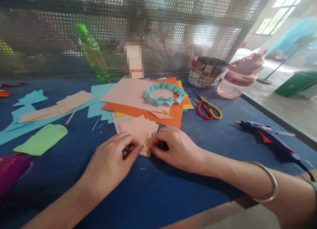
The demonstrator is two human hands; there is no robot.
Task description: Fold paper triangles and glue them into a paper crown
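Observation:
Between my hands is a small piece of pale pink paper (143, 139) with a raised fold or edge. My left hand (116, 149) pinches its left side between thumb and fingers. On the other side, my right hand (170, 145) has its thumb and fingertips closed on the right edge. Under and behind it lie several more pale pink sheets (136, 125). Farther back, a ring of folded light blue paper (163, 100) rests on a stack of pink and orange paper (175, 118).
Red-and-yellow scissors (209, 108) and a blue glue gun (268, 136) lie to the right. Behind them stand a round newspaper-covered container (206, 74) and a pink bottle (239, 79). A green bottle (92, 52) leans by the perforated panel. Green paper (42, 140) and blue scraps lie left.

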